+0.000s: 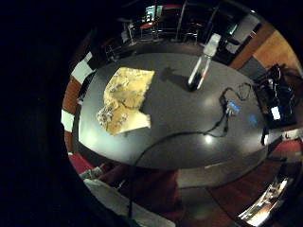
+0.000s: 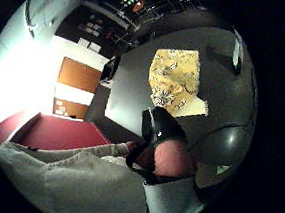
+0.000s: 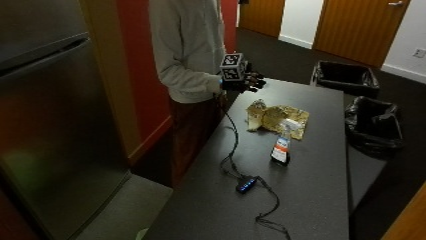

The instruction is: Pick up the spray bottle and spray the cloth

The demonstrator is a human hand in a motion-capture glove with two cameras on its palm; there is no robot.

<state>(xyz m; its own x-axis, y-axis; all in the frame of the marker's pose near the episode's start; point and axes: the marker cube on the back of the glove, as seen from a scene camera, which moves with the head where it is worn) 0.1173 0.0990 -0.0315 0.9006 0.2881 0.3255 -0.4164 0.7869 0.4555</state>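
Observation:
In the outside view a clear spray bottle (image 3: 282,143) with a white trigger head stands upright on the dark table (image 3: 313,200). Just behind it lies a crumpled yellow patterned cloth (image 3: 277,119). My gloved right hand (image 3: 250,81) hovers over the table's far left edge, beyond the cloth, with relaxed fingers and nothing in it. The little finger side palm view looks down on the cloth (image 1: 125,100) and the bottle (image 1: 203,66), both well away from the palm. The thumb side palm view shows the cloth (image 2: 177,81) past my strapped thumb (image 2: 161,130).
A black cable (image 3: 231,145) runs across the table to a small blue-lit device (image 3: 245,185). Two black bins (image 3: 343,76) (image 3: 374,123) stand on the floor past the table's right side. A steel fridge (image 3: 46,120) fills the left.

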